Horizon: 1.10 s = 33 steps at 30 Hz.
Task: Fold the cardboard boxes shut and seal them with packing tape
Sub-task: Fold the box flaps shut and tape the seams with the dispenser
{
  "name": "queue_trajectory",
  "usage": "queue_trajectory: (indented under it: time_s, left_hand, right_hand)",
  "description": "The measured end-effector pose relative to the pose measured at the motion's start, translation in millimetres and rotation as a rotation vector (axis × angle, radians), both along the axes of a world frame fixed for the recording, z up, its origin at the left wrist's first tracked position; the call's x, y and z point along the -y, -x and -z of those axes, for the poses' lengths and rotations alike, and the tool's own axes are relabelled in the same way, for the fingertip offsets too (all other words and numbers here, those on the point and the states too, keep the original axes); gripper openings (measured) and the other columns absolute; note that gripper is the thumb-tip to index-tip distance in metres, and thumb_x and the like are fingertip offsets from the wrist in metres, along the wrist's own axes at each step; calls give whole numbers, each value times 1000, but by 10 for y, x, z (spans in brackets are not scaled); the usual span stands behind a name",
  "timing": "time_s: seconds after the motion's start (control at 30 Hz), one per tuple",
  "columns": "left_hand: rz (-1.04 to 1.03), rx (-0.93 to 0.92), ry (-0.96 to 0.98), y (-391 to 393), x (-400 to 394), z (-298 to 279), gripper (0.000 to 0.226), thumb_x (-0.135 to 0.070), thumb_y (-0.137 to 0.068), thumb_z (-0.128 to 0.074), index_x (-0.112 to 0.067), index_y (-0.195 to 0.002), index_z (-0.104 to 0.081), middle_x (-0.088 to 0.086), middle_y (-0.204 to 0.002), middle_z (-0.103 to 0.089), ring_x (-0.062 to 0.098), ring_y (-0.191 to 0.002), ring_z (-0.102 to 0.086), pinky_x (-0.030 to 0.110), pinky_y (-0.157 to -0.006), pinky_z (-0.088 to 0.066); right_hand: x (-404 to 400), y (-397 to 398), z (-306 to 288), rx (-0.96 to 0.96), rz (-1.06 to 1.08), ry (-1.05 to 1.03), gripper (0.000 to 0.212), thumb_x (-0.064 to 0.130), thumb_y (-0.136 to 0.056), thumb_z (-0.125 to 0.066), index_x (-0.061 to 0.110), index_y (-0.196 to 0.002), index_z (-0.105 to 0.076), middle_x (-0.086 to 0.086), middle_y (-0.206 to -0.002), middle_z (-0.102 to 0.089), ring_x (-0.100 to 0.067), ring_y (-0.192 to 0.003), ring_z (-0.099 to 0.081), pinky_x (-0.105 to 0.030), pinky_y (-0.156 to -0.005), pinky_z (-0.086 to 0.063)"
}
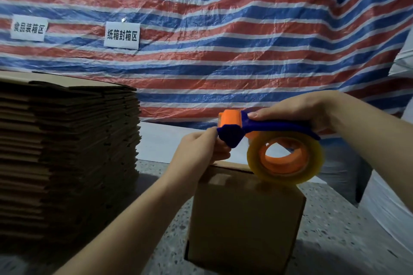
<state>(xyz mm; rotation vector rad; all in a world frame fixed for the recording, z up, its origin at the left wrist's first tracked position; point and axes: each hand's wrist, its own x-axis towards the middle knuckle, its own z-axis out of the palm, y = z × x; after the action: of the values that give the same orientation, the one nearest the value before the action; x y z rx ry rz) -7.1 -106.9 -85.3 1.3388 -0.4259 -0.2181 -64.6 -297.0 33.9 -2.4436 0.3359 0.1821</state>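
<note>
You are early in sealing this box (245,214). It stands on the speckled counter (330,241) in front of you, near centre, with its top flaps folded down. No tape strip shows on the faces you can see, so the folding looks done and the taping not yet laid.

Your right hand (308,114) is wrapped round the blue handle of the dispenser (263,131), thumb lying along the top, holding it just above the far edge of the box. The clear roll (286,161) hangs at the box's far right corner. Your left hand (201,152) is up at the dispenser's nose, fingers pinched together there — most likely on the loose end of the tape, though the film is too clear to make out.

What is left, as I judge it: pull the end free, stick it to the box, run it along the seam and cut. Then the rest — the tall stack (67,152) of flat boxes to your left has not been made up at all.

Hard to tell: whether the roll touches the box, whether the seam lies fully closed under your hands, and the box's far side. The scene is dim, and the stack is cut off at the left edge.
</note>
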Motion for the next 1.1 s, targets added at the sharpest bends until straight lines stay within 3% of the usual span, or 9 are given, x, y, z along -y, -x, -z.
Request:
queue_trajectory:
  time_s: [0.13, 0.27, 0.47, 0.73, 0.93, 1.1]
  left_hand:
    - [46, -23, -22, -1, -39, -8, 19, -14, -94, -50, -7, -92, -68, 10, -80, -76, 19, -79, -75, 36, -86, -54]
    - [66, -47, -17, 5, -62, -30, 21, -7, -94, -47, -3, -92, -67, 11, -79, -76, 19, -76, -75, 31, -72, -54]
    - [81, -55, 1, -29, -71, -27, 21, -12, -93, -52, 2, -89, -68, 15, -79, -75, 24, -76, -75, 31, -74, -56]
    - [130, -117, 6, -77, -80, -39, 27, -12, -93, -45, 0, -82, -66, 16, -82, -75, 26, -79, -75, 33, -77, -55]
    - [99, -29, -17, -36, -93, -13, 17, -9, -95, -55, -2, -85, -66, 9, -71, -74, 19, -70, -74, 23, -57, -56]
    - [-26, 86, -137, -8, -44, 26, 26, -18, -100, -48, -8, -82, -64, -1, -58, -66, 13, -64, -71, 30, -59, -55]
  right_hand:
    - [-12, -10, -8, -6, 0, 18, 80, 67, -56, -74, 16, -117, -62, -10, -86, -77, -18, -62, -70, -29, -55, -57]
    - [1, -11, 3, -8, -16, 9, 80, 66, -55, -74, 16, -117, -62, -10, -85, -76, -18, -61, -70, -29, -54, -57]
    - [-17, -10, -4, -20, -19, 20, 85, 67, -53, -74, 11, -116, -63, -10, -84, -76, -18, -60, -69, -28, -53, -56]
    - [-10, -20, -6, -27, -23, 13, 83, 65, -53, -74, 12, -116, -63, -10, -82, -75, -17, -59, -69, -27, -52, -55]
    - [15, -25, 3, -28, -17, 0, 86, 66, -52, -74, 12, -118, -64, -11, -85, -75, -18, -60, -69, -28, -53, -56]
    - [-20, -32, -28, -99, -55, 104, 91, 71, -58, -70, 10, -125, -60, -14, -90, -74, -20, -66, -69, -29, -58, -57]
